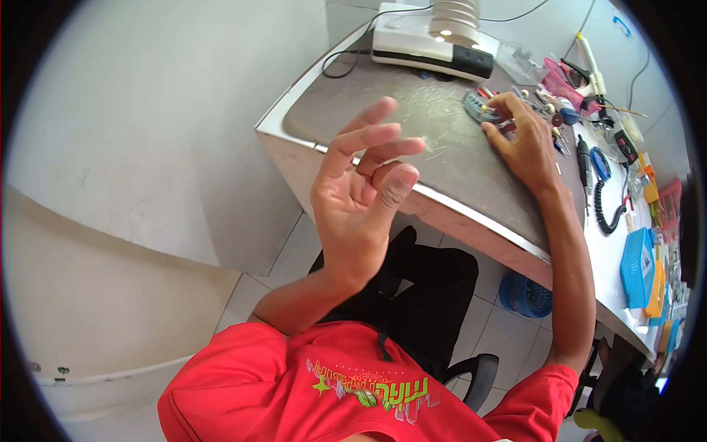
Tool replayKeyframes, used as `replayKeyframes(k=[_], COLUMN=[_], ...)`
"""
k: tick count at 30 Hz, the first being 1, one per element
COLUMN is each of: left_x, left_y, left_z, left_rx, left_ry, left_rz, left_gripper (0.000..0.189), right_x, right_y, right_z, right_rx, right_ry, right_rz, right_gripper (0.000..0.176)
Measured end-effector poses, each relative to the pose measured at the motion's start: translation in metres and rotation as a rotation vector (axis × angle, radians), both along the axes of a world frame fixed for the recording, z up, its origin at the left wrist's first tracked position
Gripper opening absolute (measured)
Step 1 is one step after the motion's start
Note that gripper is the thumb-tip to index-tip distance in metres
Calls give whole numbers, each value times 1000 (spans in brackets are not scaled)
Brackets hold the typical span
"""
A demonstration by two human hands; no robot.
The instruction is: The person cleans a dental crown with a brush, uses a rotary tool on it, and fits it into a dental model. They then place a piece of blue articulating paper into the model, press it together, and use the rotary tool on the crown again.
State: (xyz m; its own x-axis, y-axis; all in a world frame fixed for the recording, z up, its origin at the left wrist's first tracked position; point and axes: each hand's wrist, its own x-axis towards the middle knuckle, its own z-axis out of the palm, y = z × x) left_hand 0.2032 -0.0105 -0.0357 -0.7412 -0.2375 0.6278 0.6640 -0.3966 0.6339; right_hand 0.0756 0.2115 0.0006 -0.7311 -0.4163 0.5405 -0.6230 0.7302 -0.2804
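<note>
My left hand (366, 173) is raised in front of the bench, palm partly toward the camera. Its fingers are bent and spread, and nothing shows between them. My right hand (515, 132) reaches over the grey bench mat (442, 169), back of the hand up. Its curved fingers are at the right side of a small clear grey plastic container (477, 109), with the thumb apart below them. Small pieces in or beside that container are too small to name. Some of the right fingertips are partly hidden.
A white and black machine (434, 48) stands at the back under a ribbed hose (455, 22). Small tools, a blue-capped jar (567, 110) and a black handpiece (584, 166) lie right. Blue basket (637, 269) stands far right; another blue basket (524, 295) is below the bench.
</note>
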Motion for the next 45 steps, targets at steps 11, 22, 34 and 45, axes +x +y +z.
replayKeyframes(k=[11, 22, 34, 45], left_x=[-121, -175, -176, -176], left_y=[17, 58, 47, 46], left_z=[59, 30, 24, 35], left_rx=[-604, -337, -330, -426], left_ry=[-423, -532, -563, -519], left_rz=[-469, -636, -721, -784], left_gripper=[32, 44, 38, 49], right_x=[-7, -11, -13, -8], right_y=[12, 14, 12, 9], right_z=[6, 5, -4, -4], right_rx=[-314, -490, -491, -523], right_ry=[44, -52, -164, -194], right_rz=[-49, -45, -32, -81], right_gripper=[26, 24, 29, 35])
